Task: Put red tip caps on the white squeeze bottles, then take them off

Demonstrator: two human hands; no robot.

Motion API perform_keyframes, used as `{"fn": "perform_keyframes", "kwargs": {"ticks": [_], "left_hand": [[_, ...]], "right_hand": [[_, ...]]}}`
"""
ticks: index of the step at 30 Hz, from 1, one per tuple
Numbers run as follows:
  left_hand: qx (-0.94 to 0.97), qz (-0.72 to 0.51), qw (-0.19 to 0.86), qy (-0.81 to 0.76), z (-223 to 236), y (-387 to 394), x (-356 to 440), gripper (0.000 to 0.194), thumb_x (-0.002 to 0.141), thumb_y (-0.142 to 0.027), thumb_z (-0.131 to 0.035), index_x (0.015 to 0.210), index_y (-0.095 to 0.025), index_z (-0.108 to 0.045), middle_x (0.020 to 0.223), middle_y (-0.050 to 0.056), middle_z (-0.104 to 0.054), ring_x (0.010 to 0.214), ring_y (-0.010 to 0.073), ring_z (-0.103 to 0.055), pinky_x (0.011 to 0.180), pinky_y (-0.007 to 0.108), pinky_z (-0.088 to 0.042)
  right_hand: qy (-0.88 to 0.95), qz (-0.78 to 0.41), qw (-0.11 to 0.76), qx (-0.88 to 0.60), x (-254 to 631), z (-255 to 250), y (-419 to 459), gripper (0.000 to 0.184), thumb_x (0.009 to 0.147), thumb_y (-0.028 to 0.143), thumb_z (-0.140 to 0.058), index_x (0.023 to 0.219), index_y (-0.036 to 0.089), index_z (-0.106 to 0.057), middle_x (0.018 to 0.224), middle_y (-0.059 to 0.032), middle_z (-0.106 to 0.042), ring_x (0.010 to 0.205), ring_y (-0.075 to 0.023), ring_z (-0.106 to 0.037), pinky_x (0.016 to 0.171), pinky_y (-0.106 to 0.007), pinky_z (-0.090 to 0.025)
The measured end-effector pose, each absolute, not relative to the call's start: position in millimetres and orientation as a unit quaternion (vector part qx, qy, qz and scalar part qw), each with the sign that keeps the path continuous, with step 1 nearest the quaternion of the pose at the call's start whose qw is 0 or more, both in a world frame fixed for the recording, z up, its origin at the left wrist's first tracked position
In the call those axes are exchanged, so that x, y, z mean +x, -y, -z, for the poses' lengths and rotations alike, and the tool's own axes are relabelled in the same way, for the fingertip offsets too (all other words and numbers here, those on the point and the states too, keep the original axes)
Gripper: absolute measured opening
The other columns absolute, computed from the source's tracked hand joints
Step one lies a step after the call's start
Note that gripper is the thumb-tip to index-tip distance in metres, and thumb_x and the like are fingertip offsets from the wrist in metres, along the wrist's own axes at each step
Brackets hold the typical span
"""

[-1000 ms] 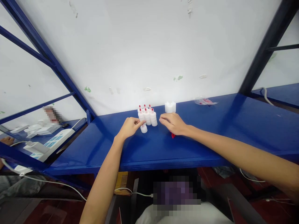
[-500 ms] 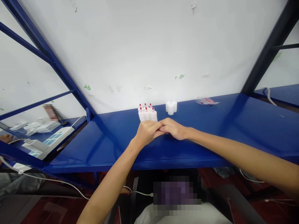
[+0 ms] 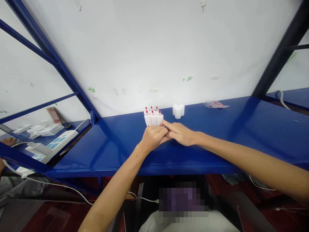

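Observation:
My left hand (image 3: 154,138) and my right hand (image 3: 180,133) meet just above the front middle of the blue table (image 3: 116,145). Their fingers are closed and pressed together, and whatever lies between them is hidden. Right behind the left hand stands a tight group of small white bottles (image 3: 154,120) with red tips, upright in rows. One more red tip (image 3: 148,126) peeks over the left knuckles; the hand covers what is under it. Farther back, white bottles (image 3: 178,111) without red tips stand close together.
A clear plastic bag (image 3: 216,104) with red pieces lies at the back right by the wall. To the left, beyond the blue frame (image 3: 70,83), are a white power strip (image 3: 59,141), white boxes (image 3: 49,129) and part of another person's hand (image 3: 9,141).
My left hand has moved right, away from the single small white bottle, to meet my right hand. Small red pieces seen under the right hand are now hidden. The bottle groups stay put.

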State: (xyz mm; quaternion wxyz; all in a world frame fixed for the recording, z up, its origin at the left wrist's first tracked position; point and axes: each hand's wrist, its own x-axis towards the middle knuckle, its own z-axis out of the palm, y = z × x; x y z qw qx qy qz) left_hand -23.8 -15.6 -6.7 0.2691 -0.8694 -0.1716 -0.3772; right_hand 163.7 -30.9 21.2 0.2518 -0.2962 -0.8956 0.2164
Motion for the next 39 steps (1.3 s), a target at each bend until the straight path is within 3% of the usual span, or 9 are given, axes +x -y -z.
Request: {"fn": "perform_keyframes", "kwargs": {"ticks": [6, 12, 17, 23, 27, 31, 34, 36, 39], "left_hand": [[-0.871, 0.367, 0.279, 0.172, 6.8, 17.1, -23.0, 0.04, 0.099, -0.041, -0.047, 0.068, -0.017, -0.053, 0.057, 0.0, -0.056, 0.052, 0.012, -0.054, 0.054, 0.027, -0.037], [-0.862, 0.377, 0.294, 0.17, 2.9, 20.4, -21.5, 0.027, 0.099, -0.033, -0.05, 0.08, -0.016, -0.06, 0.062, 0.001, -0.062, 0.057, 0.0129, -0.059, 0.058, 0.025, -0.041], [-0.864, 0.369, 0.291, 0.179, 3.8, 21.5, -22.0, 0.025, 0.099, -0.03, -0.047, 0.086, -0.015, -0.063, 0.06, 0.001, -0.062, 0.053, 0.0123, -0.057, 0.054, 0.025, -0.036], [-0.848, 0.342, 0.172, 0.367, -1.0, 11.5, -49.7, 0.044, 0.101, -0.047, -0.038, 0.073, -0.018, -0.057, 0.058, 0.0, -0.058, 0.052, 0.0114, -0.052, 0.056, 0.024, -0.031], [-0.799, 0.349, 0.156, 0.465, -8.9, 2.0, -74.6, 0.05, 0.104, -0.042, -0.025, 0.072, -0.018, -0.054, 0.055, 0.0, -0.053, 0.048, 0.0127, -0.046, 0.055, 0.027, -0.024], [-0.782, 0.323, 0.146, 0.512, -11.2, -2.3, -81.4, 0.049, 0.102, -0.043, -0.032, 0.066, -0.019, -0.054, 0.053, 0.001, -0.052, 0.048, 0.014, -0.046, 0.055, 0.028, -0.02], [-0.777, 0.311, 0.14, 0.53, -12.2, -1.2, -79.6, 0.05, 0.101, -0.045, -0.036, 0.062, -0.019, -0.054, 0.054, 0.002, -0.054, 0.05, 0.0145, -0.048, 0.056, 0.028, -0.02], [-0.769, 0.31, 0.137, 0.542, -13.9, 0.5, -78.7, 0.051, 0.101, -0.046, -0.035, 0.063, -0.019, -0.055, 0.055, 0.002, -0.055, 0.051, 0.0143, -0.048, 0.057, 0.028, -0.02], [-0.747, 0.322, 0.143, 0.564, -16.7, 2.7, -78.2, 0.051, 0.102, -0.045, -0.032, 0.065, -0.019, -0.056, 0.056, 0.002, -0.055, 0.052, 0.0141, -0.047, 0.058, 0.029, -0.019]], "right_hand": [[0.897, -0.211, 0.262, -0.287, 163.3, -18.2, 30.4, 0.018, 0.085, 0.024, -0.038, 0.102, 0.021, -0.041, 0.069, 0.0033, -0.049, 0.059, -0.0156, -0.043, 0.059, -0.03, -0.028], [0.894, -0.18, 0.302, -0.277, 162.1, -17.3, 31.5, 0.024, 0.08, 0.02, -0.04, 0.104, 0.019, -0.044, 0.058, 0.0064, -0.043, 0.052, -0.0139, -0.038, 0.056, -0.029, -0.025], [0.89, -0.184, 0.316, -0.271, 161.5, -16.5, 31.2, 0.023, 0.081, 0.019, -0.042, 0.103, 0.018, -0.047, 0.058, 0.0066, -0.045, 0.051, -0.0124, -0.039, 0.055, -0.027, -0.027], [0.866, -0.187, 0.358, -0.294, 168.4, -15.3, 25.5, 0.033, 0.096, 0.041, -0.04, 0.117, 0.016, -0.047, 0.06, 0.0058, -0.051, 0.051, -0.0122, -0.044, 0.056, -0.026, -0.03], [0.847, -0.148, 0.372, -0.35, 174.7, -10.6, 16.3, 0.026, 0.097, 0.038, -0.042, 0.106, 0.017, -0.054, 0.058, 0.0057, -0.051, 0.049, -0.0112, -0.045, 0.056, -0.025, -0.031], [0.827, -0.127, 0.415, -0.357, 173.8, -2.6, 7.6, 0.021, 0.092, 0.038, -0.05, 0.087, 0.019, -0.058, 0.055, 0.0056, -0.051, 0.048, -0.01, -0.045, 0.054, -0.025, -0.033], [0.802, -0.109, 0.468, -0.354, 171.6, -0.2, 7.5, 0.022, 0.079, 0.038, -0.066, 0.074, 0.019, -0.056, 0.049, 0.0075, -0.047, 0.045, -0.0089, -0.041, 0.054, -0.025, -0.036], [0.794, -0.104, 0.491, -0.342, 171.8, -0.6, 10.0, 0.021, 0.074, 0.035, -0.068, 0.073, 0.019, -0.055, 0.048, 0.0078, -0.046, 0.045, -0.009, -0.041, 0.053, -0.025, -0.036], [0.8, -0.118, 0.499, -0.31, 174.6, -2.0, 13.4, 0.017, 0.08, 0.035, -0.059, 0.075, 0.018, -0.057, 0.052, 0.0049, -0.052, 0.047, -0.0107, -0.045, 0.054, -0.026, -0.037]]}}
